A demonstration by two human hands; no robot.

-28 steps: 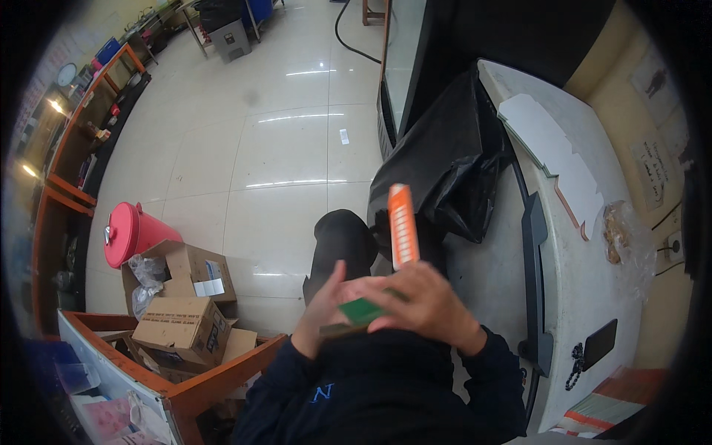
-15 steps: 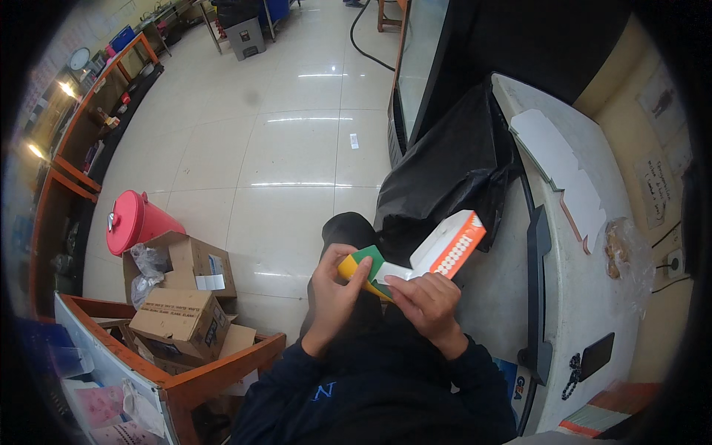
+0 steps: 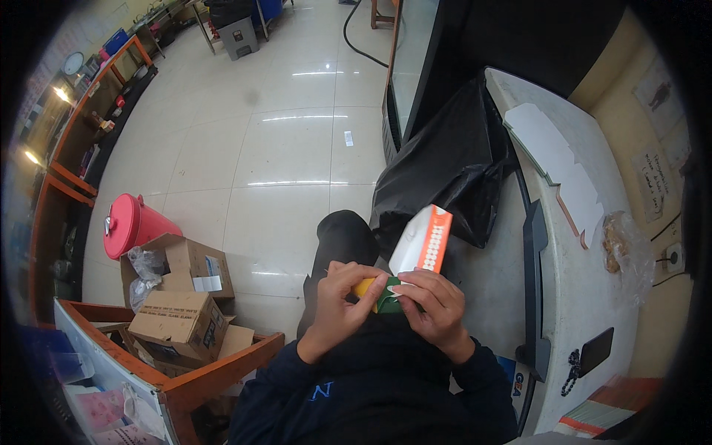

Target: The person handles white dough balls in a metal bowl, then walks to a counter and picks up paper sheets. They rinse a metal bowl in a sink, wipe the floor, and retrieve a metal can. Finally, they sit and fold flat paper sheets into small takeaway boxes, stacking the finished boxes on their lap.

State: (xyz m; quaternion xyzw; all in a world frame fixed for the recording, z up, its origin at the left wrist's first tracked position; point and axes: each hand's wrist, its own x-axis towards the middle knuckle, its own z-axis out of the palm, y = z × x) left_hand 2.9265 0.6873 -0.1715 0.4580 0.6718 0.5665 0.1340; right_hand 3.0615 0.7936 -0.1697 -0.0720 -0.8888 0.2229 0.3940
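Observation:
In front of my lap I hold a partly folded paper carton [image 3: 435,245], white inside and orange outside, with a green and yellow end. My left hand [image 3: 341,302] pinches the yellow and green part between thumb and fingers. Close beside it, my right hand [image 3: 436,305] grips the carton near a white flap at the green part. The orange and white section stands up beyond my right fingers. Both hands hide part of the folds.
At right, a pale counter [image 3: 623,326] bears flat white card pieces [image 3: 545,144], a plastic bag of food [image 3: 617,248] and a phone [image 3: 597,352]. A black plastic sheet [image 3: 452,163] hangs beside it. Cardboard boxes [image 3: 172,319] and a red bucket [image 3: 137,226] stand at left.
The carton's orange section has swung left and more upright. Its green and yellow end has turned and bent between my hands, which are now closer together.

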